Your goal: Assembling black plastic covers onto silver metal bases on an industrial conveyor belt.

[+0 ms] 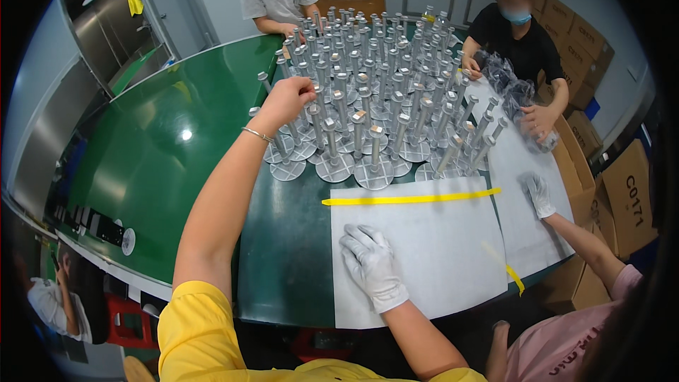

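Observation:
My left hand (288,102), bare and with a bracelet at the wrist, reaches over the near left side of a crowd of metal stands (373,170). Its fingers are pinched together beside the stand tops; whatever is between them, if anything, is too small to see. Each stand has a round ribbed base and an upright post, and several carry a small pale square on top. My right hand (371,265), in a white glove, lies flat with fingers stretched on a white sheet (445,262). A yellow tape strip (410,199) crosses the sheet's far edge.
The green table (163,148) extends left, with a dark device (99,226) near its edge. Two people work across the table, one handling clear plastic wrap (513,92). At right, a neighbour's gloved hand (539,194) rests on another sheet; cardboard boxes (626,198) stand beyond.

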The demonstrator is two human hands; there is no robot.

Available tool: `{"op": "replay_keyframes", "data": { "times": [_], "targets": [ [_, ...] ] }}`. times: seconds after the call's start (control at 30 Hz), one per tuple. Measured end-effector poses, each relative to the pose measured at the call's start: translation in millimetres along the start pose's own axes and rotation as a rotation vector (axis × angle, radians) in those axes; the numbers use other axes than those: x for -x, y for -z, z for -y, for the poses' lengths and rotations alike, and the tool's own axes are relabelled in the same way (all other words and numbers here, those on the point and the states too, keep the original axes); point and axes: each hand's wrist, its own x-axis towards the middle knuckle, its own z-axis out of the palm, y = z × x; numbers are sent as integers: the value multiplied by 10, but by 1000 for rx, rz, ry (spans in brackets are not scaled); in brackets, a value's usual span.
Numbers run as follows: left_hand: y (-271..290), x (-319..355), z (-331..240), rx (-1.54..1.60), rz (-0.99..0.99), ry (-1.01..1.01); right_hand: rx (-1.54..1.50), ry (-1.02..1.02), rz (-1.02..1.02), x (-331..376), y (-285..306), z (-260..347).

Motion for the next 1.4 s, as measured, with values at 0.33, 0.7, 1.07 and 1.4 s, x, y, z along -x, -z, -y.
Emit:
{"op": "replay_keyframes", "data": {
  "times": [0.33, 0.7, 1.07, 1.4],
  "targets": [
    [43, -55, 64, 54, 183, -27, 5, 27, -23, 0, -26, -45],
    [72, -54, 15, 25, 249, -37, 9, 27, -14, 17, -24, -55],
    [126, -43, -5, 27, 279, -35, -14, 27, -14, 7, -25, -71],
    [85, -56, 19, 126, 264, 11, 2, 18, 5, 13, -7, -52]
  ]
}}
